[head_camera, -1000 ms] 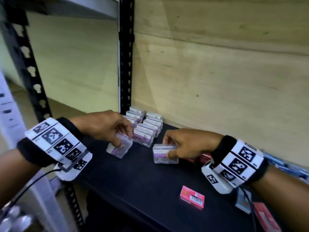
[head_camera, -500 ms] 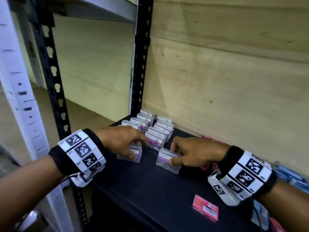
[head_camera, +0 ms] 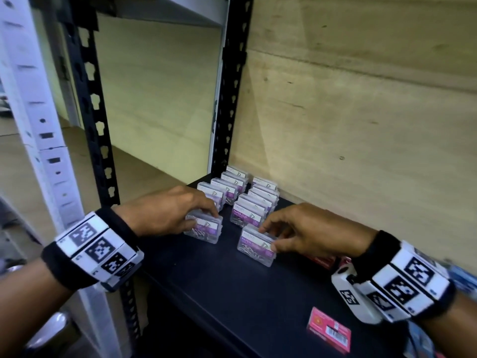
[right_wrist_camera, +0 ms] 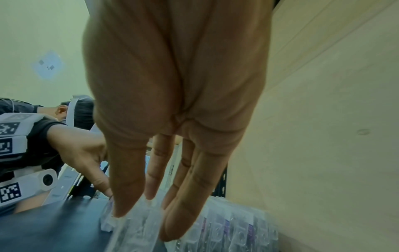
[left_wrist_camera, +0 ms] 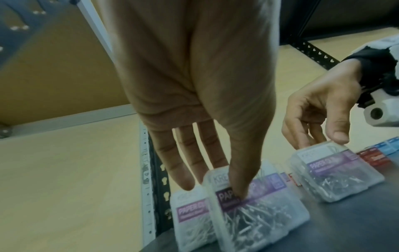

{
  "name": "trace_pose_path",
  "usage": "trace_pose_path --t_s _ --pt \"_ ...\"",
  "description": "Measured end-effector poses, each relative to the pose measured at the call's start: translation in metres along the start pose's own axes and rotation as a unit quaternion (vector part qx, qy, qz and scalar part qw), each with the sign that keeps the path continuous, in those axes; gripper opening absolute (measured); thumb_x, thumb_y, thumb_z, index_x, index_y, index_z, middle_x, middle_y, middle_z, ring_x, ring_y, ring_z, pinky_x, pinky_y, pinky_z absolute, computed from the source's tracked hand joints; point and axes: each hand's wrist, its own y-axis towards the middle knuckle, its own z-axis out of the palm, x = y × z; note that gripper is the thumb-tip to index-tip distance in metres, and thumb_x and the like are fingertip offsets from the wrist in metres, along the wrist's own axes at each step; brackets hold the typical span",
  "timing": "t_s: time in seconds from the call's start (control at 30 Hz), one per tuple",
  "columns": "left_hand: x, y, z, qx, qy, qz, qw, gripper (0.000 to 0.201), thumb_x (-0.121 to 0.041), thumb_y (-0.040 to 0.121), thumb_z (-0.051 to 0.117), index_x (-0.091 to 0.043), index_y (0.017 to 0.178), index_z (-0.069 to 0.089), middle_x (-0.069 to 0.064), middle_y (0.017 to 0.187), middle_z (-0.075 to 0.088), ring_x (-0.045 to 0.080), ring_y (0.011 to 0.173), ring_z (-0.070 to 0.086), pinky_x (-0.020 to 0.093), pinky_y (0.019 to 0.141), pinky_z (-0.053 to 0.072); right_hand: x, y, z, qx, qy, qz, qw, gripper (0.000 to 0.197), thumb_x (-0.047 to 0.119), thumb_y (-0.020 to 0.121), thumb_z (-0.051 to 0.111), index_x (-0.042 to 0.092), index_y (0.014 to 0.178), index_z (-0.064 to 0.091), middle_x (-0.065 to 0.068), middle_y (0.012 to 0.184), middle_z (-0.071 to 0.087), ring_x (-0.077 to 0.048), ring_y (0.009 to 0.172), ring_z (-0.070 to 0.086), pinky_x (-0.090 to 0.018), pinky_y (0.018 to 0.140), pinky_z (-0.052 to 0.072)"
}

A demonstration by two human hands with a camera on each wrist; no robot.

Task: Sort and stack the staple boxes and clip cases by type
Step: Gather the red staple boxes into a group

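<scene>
Two rows of clear paper clip cases (head_camera: 233, 188) with purple labels stand upright at the back left of the black shelf (head_camera: 232, 288). My left hand (head_camera: 204, 219) pinches one clip case (head_camera: 206, 229) standing at the front of the left row; the left wrist view shows the thumb on its label (left_wrist_camera: 259, 213). My right hand (head_camera: 268, 239) pinches another clip case (head_camera: 254, 251) just in front of the right row (head_camera: 262, 200), thumb in front and fingers behind (right_wrist_camera: 134, 230). A red staple box (head_camera: 329, 329) lies flat near the shelf's front right.
More red boxes (head_camera: 321, 260) lie under my right wrist, and blue boxes (head_camera: 462, 276) sit at the far right. A wooden back panel (head_camera: 361, 125) and a black upright post (head_camera: 229, 99) close in the shelf's back corner.
Both hands have carried their clip cases back towards the rows and set them upright on the shelf, the left one down from a raised tilt. The head view has shifted left.
</scene>
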Motion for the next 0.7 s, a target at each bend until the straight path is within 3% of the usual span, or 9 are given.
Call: trace_pose_path --t_s 0.2,0.4,0.7 --pt "0.021 -0.006 0.008 -0.059 -0.009 -0.014 0.998 0.036 -0.019 0.092 0.064 -0.04 0.12 0.063 -0.016 0.122 0.06 0.0 0.106 0.052 0.023 0.093 0.046 0.01 0.019 0.001 -0.005 0.005 -0.011 1.0 0.037 0.034 0.089 0.073 0.031 0.125 0.064 0.014 0.105 0.069 0.0 0.093 0.066 -0.02 0.085 0.054" --pt "0.03 -0.011 0.02 -0.097 -0.037 -0.022 0.994 0.038 -0.02 0.09 0.067 -0.044 0.119 0.064 -0.018 0.123 0.061 0.003 0.108 0.057 0.032 0.095 0.05 0.019 0.033 0.001 -0.009 -0.002 -0.004 1.0 0.036 0.03 0.089 0.073 0.029 0.124 0.065 0.016 0.096 0.065 -0.003 0.089 0.065 -0.006 0.068 0.042" --pt "0.025 -0.014 0.031 -0.144 -0.036 -0.028 0.989 0.038 -0.015 0.09 0.065 -0.035 0.122 0.065 -0.013 0.127 0.061 0.005 0.113 0.057 0.03 0.103 0.046 0.031 0.046 0.005 -0.024 -0.03 0.014 0.999 0.034 0.03 0.086 0.076 0.029 0.118 0.065 0.006 0.106 0.067 -0.01 0.089 0.062 -0.025 0.078 0.049"
